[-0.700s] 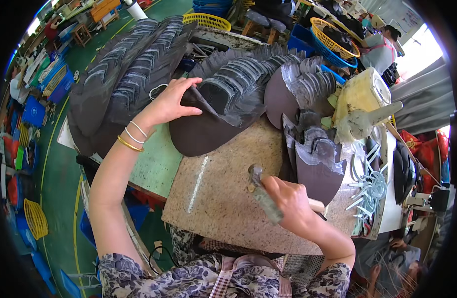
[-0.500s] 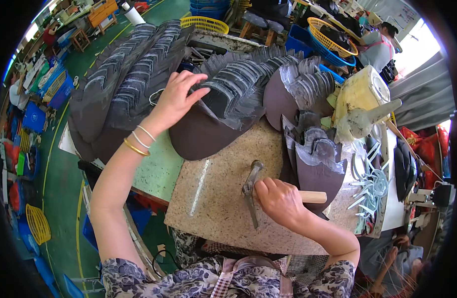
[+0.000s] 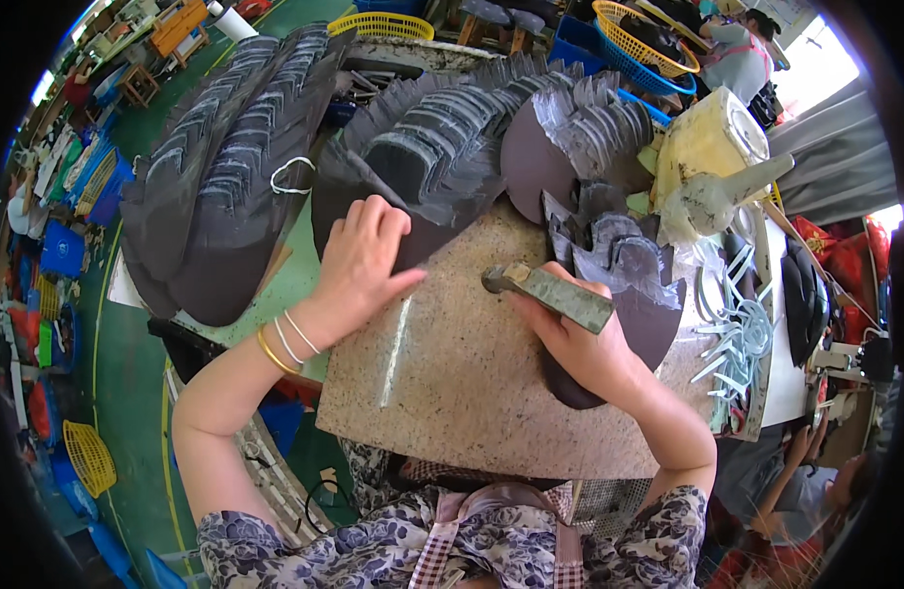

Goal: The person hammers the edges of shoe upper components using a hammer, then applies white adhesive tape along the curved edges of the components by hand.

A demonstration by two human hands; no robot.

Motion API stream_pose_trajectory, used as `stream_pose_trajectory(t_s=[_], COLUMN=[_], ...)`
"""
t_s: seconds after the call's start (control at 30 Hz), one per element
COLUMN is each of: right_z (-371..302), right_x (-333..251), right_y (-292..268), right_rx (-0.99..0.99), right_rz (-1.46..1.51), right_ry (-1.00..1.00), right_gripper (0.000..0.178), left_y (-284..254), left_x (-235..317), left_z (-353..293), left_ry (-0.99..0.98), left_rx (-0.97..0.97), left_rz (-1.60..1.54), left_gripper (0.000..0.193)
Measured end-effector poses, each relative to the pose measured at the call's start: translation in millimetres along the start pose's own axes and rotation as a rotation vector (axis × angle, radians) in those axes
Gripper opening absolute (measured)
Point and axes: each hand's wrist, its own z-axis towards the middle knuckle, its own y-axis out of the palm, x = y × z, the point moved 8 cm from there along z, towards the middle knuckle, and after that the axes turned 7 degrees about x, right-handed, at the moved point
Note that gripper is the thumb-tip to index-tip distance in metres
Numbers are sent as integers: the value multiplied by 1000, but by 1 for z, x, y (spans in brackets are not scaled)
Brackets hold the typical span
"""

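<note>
We look down on two hands at a speckled desk (image 3: 442, 393) in a workshop with a green floor (image 3: 128, 378).
We see the right hand (image 3: 587, 348) with its fingers clamped on a hammer (image 3: 570, 299) over the desk; the left hand (image 3: 362, 255), thumb spread from curled fingers, is at the near edge of some stacked dark brown pieces (image 3: 452, 142). Behind, a yellow basket (image 3: 621, 36) holds dark things (image 3: 656, 39).

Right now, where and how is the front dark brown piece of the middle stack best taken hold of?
I would pinch the front piece at its rounded near edge, from the person's side, where the left hand is: this end looks smooth, while grey-smeared layers crowd its far side.
</note>
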Motion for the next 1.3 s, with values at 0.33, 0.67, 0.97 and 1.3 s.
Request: stream_pose_trajectory(t_s=[0.33,0.67,0.97,1.3], right_z=[38,81,49,-108], right_x=[-30,2,24,-39], right_y=[42,102,33,-42], right_rx=[49,-117,24,-134], right_rz=[111,-198,-27,-61], right_ry=[-222,-41,64,-82], right_gripper=[19,35,28,22], left_y=[-20,-238,-179,-52], left_x=[-35,-135,98,119], left_z=[14,16,-19,-68], left_ry=[-90,-313,212,150], left_rx=[-73,804,156,-41], left_rz=[-335,197,285,-207], left_gripper=[15,29,19,27])
